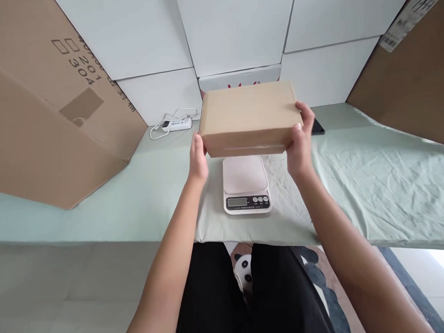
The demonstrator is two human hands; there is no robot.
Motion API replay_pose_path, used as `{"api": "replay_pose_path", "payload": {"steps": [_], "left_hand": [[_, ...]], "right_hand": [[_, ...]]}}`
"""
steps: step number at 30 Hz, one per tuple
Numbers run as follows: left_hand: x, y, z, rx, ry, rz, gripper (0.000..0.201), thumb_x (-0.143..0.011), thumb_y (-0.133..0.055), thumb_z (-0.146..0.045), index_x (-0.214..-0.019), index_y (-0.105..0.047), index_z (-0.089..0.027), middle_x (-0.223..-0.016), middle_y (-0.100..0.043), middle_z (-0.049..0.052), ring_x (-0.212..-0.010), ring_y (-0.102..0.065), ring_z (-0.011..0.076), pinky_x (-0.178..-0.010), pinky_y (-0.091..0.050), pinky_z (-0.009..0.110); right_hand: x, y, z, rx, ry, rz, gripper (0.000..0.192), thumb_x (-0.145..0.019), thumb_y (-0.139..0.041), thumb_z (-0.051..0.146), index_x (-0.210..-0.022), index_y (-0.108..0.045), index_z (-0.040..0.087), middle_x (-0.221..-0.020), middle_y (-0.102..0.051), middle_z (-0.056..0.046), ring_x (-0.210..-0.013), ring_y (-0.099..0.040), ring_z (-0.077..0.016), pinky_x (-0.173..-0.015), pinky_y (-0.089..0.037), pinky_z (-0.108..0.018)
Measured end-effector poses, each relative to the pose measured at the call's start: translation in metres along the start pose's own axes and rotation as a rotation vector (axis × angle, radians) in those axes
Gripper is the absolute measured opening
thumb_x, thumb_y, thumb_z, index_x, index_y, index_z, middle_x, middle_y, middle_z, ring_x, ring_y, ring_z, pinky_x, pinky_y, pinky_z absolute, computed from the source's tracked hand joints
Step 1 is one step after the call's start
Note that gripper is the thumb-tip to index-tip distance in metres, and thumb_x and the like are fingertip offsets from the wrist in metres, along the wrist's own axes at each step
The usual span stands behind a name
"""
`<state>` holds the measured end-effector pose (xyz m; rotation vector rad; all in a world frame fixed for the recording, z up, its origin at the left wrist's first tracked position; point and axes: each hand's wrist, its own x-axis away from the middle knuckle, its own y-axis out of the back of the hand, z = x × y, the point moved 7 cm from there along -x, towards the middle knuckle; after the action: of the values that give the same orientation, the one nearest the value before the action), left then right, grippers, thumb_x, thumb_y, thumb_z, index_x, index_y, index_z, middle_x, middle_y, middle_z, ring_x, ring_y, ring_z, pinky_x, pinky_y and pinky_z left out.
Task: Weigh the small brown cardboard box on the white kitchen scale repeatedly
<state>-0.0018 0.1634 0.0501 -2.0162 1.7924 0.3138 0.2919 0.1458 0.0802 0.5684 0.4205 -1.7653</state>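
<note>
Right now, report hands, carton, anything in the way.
Left hand, right hand: gripping opposite ends of carton. Carton held up off green cloth. Scale on cloth, just below carton in view.

Our forearms (165, 255) extend from 7 and 5 o'clock; our left hand (199, 162) and right hand (300, 146) face inward, gripping.

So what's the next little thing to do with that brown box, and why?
Perhaps ease the brown box down onto the white scale: fingers hold both ends, and the scale's plate faces up, just below the box in the picture.
</note>
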Motion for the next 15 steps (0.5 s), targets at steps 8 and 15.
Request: {"api": "replay_pose_path", "payload": {"steps": [8, 15], "left_hand": [[-0.021, 0.012, 0.092, -0.037, 0.184, -0.091, 0.091, -0.085, -0.055, -0.1, -0.138, -0.074, -0.028, -0.157, -0.071, 0.012, -0.158, -0.059, 0.0337, -0.135, -0.043, 0.047], [-0.028, 0.025, 0.1, 0.001, 0.236, -0.18, 0.081, -0.1, -0.045, -0.088, -0.141, -0.071, -0.023, -0.164, -0.067, 0.014, -0.16, -0.058, 0.0313, -0.136, -0.043, 0.045]], "right_hand": [[-0.007, -0.035, -0.085, -0.093, -0.185, 0.029, 0.077, -0.091, -0.06, 0.083, -0.151, -0.05, 0.036, -0.156, -0.06, -0.007, -0.149, -0.055, -0.0323, -0.134, -0.039, -0.06], [-0.012, -0.027, -0.102, -0.186, -0.314, 0.027, 0.089, -0.086, -0.061, 0.09, -0.159, -0.047, 0.041, -0.144, -0.071, -0.004, -0.134, -0.067, -0.0293, -0.115, -0.058, -0.053]]}}
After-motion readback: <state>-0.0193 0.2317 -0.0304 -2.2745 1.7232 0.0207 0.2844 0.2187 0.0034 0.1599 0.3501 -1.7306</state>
